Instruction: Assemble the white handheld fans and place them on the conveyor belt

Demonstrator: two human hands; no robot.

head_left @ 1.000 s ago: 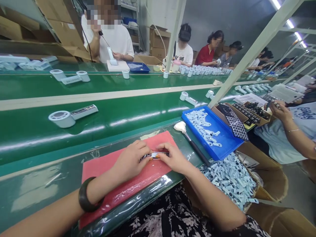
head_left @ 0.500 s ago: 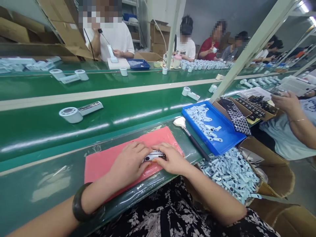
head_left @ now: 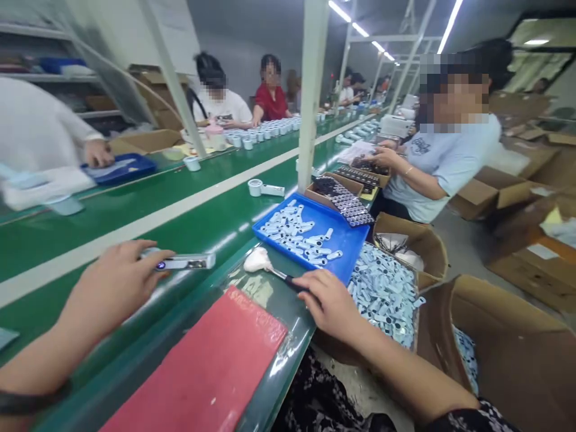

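Observation:
My left hand [head_left: 119,282] is closed on a light blue and white handheld device [head_left: 186,261] over the green conveyor belt [head_left: 220,222]; the device's handle points right, and its other end is hidden by my fingers. On the right, my right hand [head_left: 330,303] has its fingers round the black handle of a tool [head_left: 288,278]. The tool's far end lies in a white lump [head_left: 258,260] on the bench. Below and between my hands is a red mat [head_left: 202,366] with nothing on it.
A blue tray [head_left: 346,240] of small light blue parts sits beyond my right hand. Beside it, a box holds a heap of similar parts [head_left: 387,294]. Another device [head_left: 265,189] rests on the belt. A white post [head_left: 311,90] rises behind the tray. People sit along the line.
The view has swung right. My hands have parted from the red mat: the left has moved over the belt with the device, and the right has taken hold of the black-handled tool.

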